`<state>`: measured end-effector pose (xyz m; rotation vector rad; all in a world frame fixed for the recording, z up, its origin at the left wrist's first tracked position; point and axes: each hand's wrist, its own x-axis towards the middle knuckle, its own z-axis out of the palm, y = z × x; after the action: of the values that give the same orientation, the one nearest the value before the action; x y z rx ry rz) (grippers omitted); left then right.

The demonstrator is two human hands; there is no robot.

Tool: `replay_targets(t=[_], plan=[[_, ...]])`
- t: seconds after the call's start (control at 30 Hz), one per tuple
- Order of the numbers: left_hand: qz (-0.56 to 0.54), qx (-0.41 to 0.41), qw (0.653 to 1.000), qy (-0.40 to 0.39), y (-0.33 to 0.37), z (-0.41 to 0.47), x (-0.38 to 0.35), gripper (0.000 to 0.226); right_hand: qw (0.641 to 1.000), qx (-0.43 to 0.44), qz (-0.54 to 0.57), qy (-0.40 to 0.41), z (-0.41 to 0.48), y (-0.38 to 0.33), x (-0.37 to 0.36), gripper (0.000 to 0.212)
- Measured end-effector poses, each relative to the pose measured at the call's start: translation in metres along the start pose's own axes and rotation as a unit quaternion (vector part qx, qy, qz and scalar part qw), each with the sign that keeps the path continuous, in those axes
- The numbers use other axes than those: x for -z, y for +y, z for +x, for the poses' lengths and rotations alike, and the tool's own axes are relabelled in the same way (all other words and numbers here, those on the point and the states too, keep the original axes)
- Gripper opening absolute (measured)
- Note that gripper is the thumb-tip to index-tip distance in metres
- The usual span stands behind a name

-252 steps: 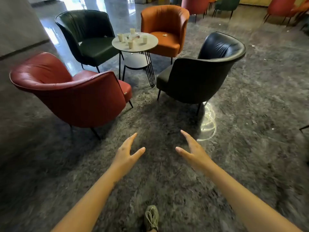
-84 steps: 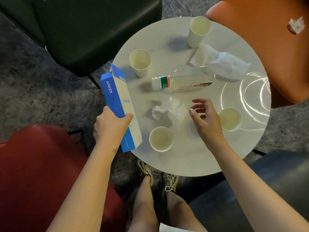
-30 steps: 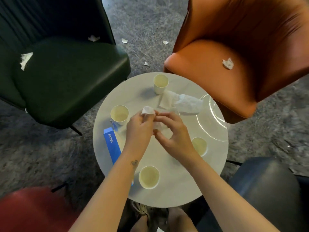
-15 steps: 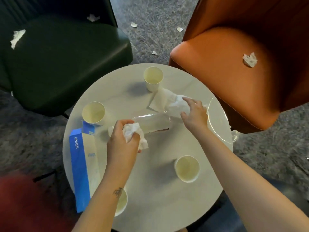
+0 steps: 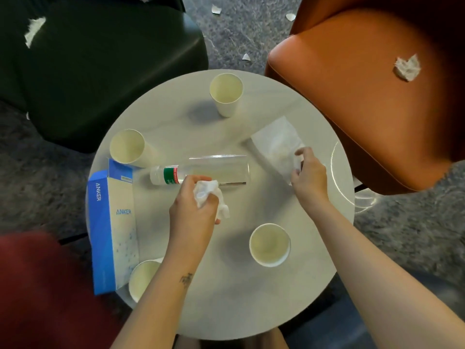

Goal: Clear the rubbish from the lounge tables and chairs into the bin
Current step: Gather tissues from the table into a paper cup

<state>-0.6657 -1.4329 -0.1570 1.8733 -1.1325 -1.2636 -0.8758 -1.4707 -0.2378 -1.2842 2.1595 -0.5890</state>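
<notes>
My left hand (image 5: 192,210) grips a crumpled white tissue (image 5: 207,193) above the round white table (image 5: 226,298), just in front of a clear plastic bottle (image 5: 201,172) lying on its side. My right hand (image 5: 308,176) pinches the near edge of a flat white tissue (image 5: 275,141) on the table's right part. Several paper cups stand on the table, one at the back (image 5: 226,93), one at the left (image 5: 128,147), one at the front right (image 5: 269,244). A blue and white Anker box (image 5: 112,227) lies at the left edge.
A dark green chair (image 5: 100,59) with a paper scrap (image 5: 34,30) stands at the back left. An orange chair (image 5: 352,96) at the right carries a crumpled tissue (image 5: 407,68). A red chair (image 5: 37,285) is at the near left. Paper scraps (image 5: 245,56) lie on the carpet.
Since half a second ago my right hand has pulled the flat tissue's near edge up a little. My left hand still holds the crumpled tissue by the bottle.
</notes>
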Motion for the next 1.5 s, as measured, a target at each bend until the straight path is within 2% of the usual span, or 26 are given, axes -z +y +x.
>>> replay_targets(t=[0.07,0.17,0.3,0.4,0.5,0.57,0.67,0.77,0.8,0.93,1.03,1.1,1.2,1.33,1.43,1.5], plan=[[-0.006,-0.006,1.0,-0.007,0.01,-0.002,-0.001,0.017,0.999,0.042,0.011,0.024,-0.006,-0.009,0.016,0.041],[-0.026,-0.025,0.999,-0.018,0.033,-0.007,-0.002,0.02,0.989,0.143,0.023,0.02,-0.021,-0.039,0.045,0.032],[-0.043,-0.051,0.996,-0.053,0.063,-0.015,0.003,0.022,0.959,0.244,0.115,-0.087,-0.06,-0.087,0.071,0.02],[-0.063,-0.04,0.994,-0.086,0.073,-0.021,0.009,0.027,0.931,0.264,0.176,-0.179,-0.082,-0.113,0.078,0.017],[-0.093,-0.06,0.989,-0.097,0.075,-0.028,0.019,0.032,0.906,0.278,0.226,-0.224,-0.095,-0.13,0.074,0.016],[-0.117,-0.07,0.986,-0.097,0.075,-0.029,0.024,0.03,0.9,0.274,0.252,-0.227,-0.099,-0.137,0.069,0.022],[-0.114,-0.11,0.983,-0.092,0.071,-0.028,0.036,0.023,0.914,0.253,0.259,-0.185,-0.106,-0.148,0.057,0.038],[-0.073,-0.162,0.98,-0.086,0.065,-0.026,0.049,0.022,0.951,0.256,0.152,-0.082,-0.11,-0.158,0.04,0.057],[-0.055,-0.173,0.98,-0.078,0.063,-0.024,0.054,0.025,0.959,0.243,0.129,-0.076,-0.111,-0.162,0.035,0.06],[-0.013,-0.168,0.984,-0.06,0.059,-0.01,0.077,0.028,0.959,0.146,0.203,-0.133,-0.125,-0.183,0.016,0.045],[-0.064,-0.12,0.989,-0.064,0.058,0.001,0.094,0.021,0.951,0.155,0.241,-0.115,-0.135,-0.203,0.002,0.04],[-0.124,-0.087,0.985,-0.077,0.062,0.009,0.107,0.03,0.944,0.171,0.251,-0.131,-0.138,-0.217,-0.008,0.045],[-0.185,-0.042,0.971,-0.148,0.065,0.023,0.127,0.05,0.947,0.155,0.255,-0.117,-0.137,-0.235,-0.026,0.048],[-0.185,0.021,0.949,-0.256,0.057,0.043,0.155,0.072,0.949,0.136,0.27,-0.087,-0.129,-0.249,-0.049,0.028],[-0.152,0.007,0.956,-0.252,0.048,0.069,0.177,0.063,0.959,0.111,0.251,-0.065,-0.118,-0.254,-0.066,0.021],[-0.058,-0.034,0.979,-0.192,0.039,0.093,0.193,0.049,0.97,0.083,0.227,-0.019,-0.107,-0.256,-0.072,0.021]])
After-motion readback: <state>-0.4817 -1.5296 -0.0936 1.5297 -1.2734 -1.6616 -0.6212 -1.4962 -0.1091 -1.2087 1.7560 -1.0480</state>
